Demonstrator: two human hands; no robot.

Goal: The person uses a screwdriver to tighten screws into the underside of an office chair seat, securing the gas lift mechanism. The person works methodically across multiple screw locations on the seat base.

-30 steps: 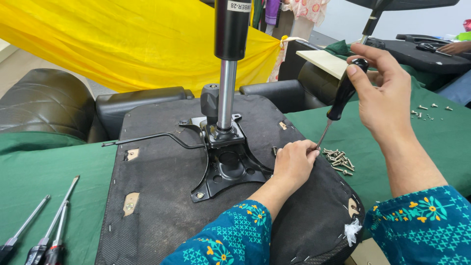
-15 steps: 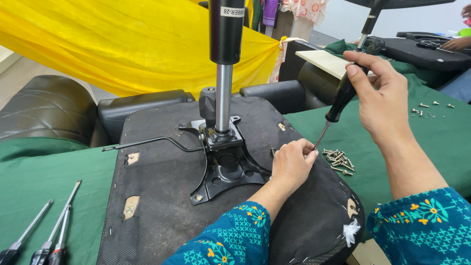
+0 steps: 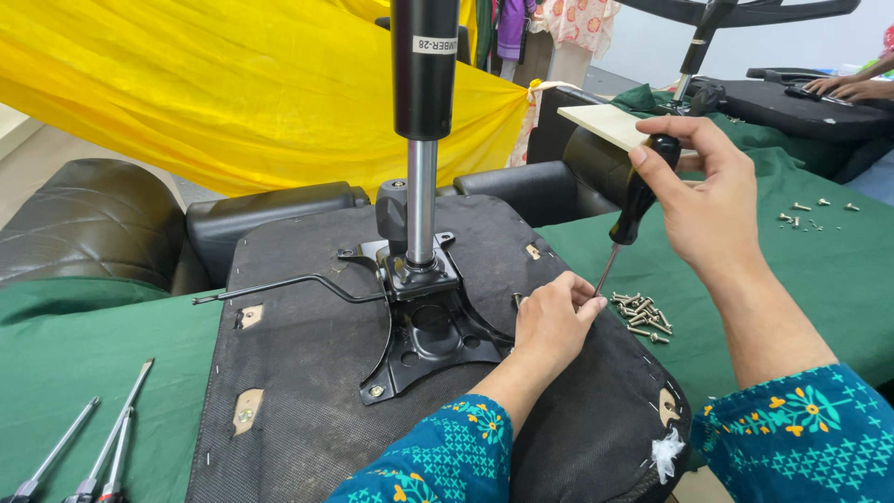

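Right hand (image 3: 703, 200) closed around the black handle of a screwdriver (image 3: 626, 224), shaft slanting down and to the left, tip hidden behind the left fingers. Left hand (image 3: 551, 321) resting on the underside of an upturned chair seat (image 3: 307, 391), fingers curled and pinched near the screwdriver tip at the seat's right edge; whatever is pinched there too small to tell. Black metal plate (image 3: 424, 345) bolted at the middle of the seat, just left of the left hand, with a gas cylinder (image 3: 424, 121) rising upright from it and a thin bent lever (image 3: 289, 284) reaching out to the left. Loose pile of screws (image 3: 641, 312) on the green cloth (image 3: 801, 279) just beside the seat, below the right hand; a few more screws (image 3: 805, 214) scattered farther right. Three long tools (image 3: 88, 456) lying on the cloth at lower left, well apart from both hands. Yellow cloth (image 3: 214, 84) draped behind. Another person's hands (image 3: 843, 87) on a second chair seat at far upper right.
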